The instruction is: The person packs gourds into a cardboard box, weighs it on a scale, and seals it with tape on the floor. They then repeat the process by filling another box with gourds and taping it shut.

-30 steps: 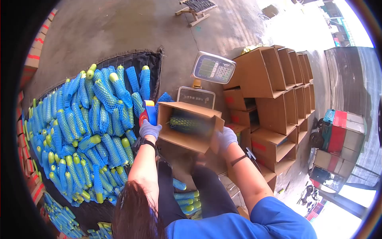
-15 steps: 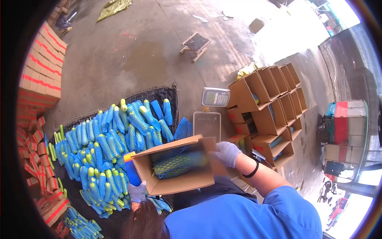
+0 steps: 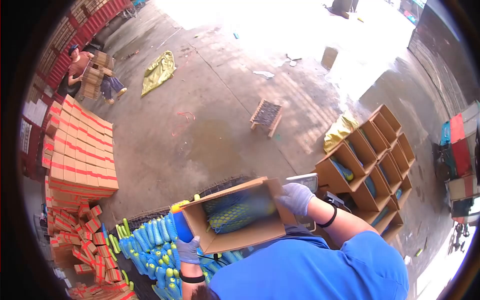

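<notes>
An open cardboard box [image 3: 250, 240] is held tilted in front of my body, with green produce in blue netting [image 3: 232, 217] inside. My left hand [image 3: 188, 250], in a pale glove, grips its lower left corner. At the box's right end, my gloved right hand [image 3: 297, 198] is closed on the edge. A blue object with a yellow top [image 3: 181, 226] is beside the box's left side. Rows of blue-netted produce [image 3: 150, 235] lie on a dark mat below my left hand.
Taped cartons [image 3: 82, 150] are stacked at left above a loose pile [image 3: 90, 240]. Open boxes [image 3: 370, 165] stand stacked at right, beside a partly hidden scale [image 3: 303, 181]. A small stool [image 3: 267, 114] is on the floor. Another person [image 3: 80, 67] carries flat cardboard at far left.
The view has swung leftward and up, bringing the other person and the carton stack into sight. The box remains in both my hands and appears slightly further right in view.
</notes>
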### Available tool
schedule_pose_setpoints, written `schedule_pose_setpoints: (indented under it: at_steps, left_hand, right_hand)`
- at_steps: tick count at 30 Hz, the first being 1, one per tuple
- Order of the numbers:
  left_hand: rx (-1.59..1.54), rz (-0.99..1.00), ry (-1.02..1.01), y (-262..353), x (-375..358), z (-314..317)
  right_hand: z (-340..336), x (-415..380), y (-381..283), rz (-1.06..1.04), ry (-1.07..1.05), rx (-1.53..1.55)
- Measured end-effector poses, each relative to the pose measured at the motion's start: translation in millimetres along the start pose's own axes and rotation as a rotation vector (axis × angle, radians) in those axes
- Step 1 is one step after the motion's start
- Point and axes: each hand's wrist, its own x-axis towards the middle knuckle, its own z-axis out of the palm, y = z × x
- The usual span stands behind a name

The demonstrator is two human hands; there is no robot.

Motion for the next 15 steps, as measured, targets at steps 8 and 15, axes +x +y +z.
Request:
schedule_pose_setpoints:
  at_steps: [8, 15]
  left_hand:
    - [0.28, 0.048, -0.061, 80.4, 156.1, 129.6]
    - [0.264, 0.04, -0.4, 128.1, 301.6, 227.0]
  right_hand:
    - [-110.2, 83.0, 31.1, 0.307, 0.086, 0.195]
    - [-170.7, 113.1, 74.9, 0.322, 0.325, 0.214]
